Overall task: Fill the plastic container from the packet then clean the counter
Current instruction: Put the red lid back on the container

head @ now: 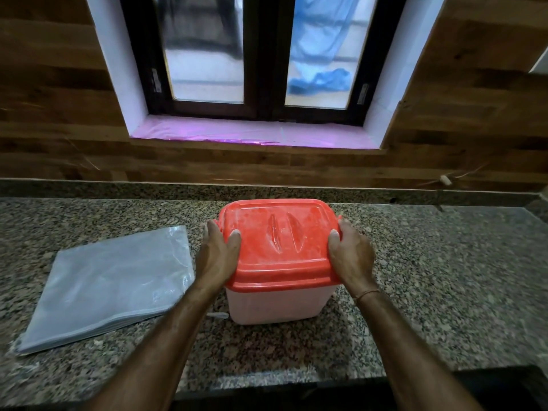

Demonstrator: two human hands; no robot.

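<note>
While our left hand and right hand clasp the red lid, fingers curled over its edges, a sudden pop could tip the container.

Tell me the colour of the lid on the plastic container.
Red-orange lid, dusted with pale smudges, on the translucent whitish plastic container; head view shows it best.

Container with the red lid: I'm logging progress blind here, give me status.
Left hand and right hand clasp the red lid, one each side. Container upright on counter, lid on. Packet flat at left, apart.
</note>
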